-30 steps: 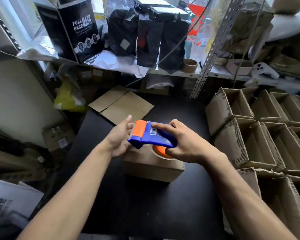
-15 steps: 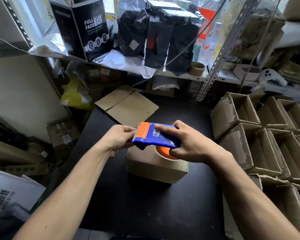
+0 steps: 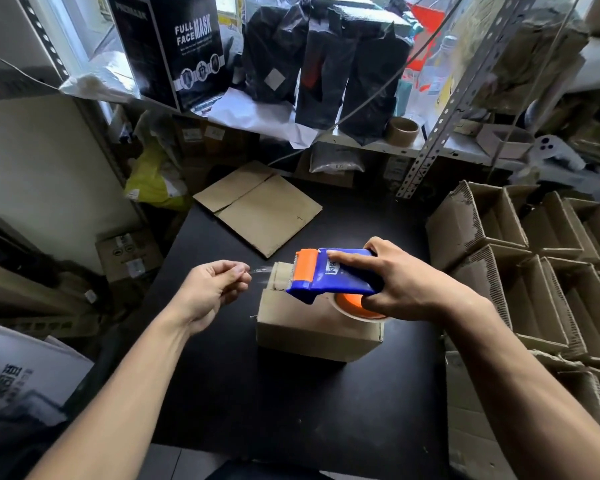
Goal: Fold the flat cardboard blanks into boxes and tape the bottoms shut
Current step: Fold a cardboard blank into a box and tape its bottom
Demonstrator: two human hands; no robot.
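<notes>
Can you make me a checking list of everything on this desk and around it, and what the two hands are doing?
Surface: black table, bare at the near side.
Job's things: small cardboard box standing mid-table; blue and orange tape dispenser held over it; flat cardboard blank at the far edge; folded open boxes stacked to the right.
Clutter: black bags, a black "FULL FACE MASK" box and an empty tape core on the shelf.
Hands: left hand pinches the clear tape end; right hand grips the dispenser.
Cables: one thin dark cable slanting across the shelf.
Surroundings: metal shelf upright; yellow bag to the left.
</notes>
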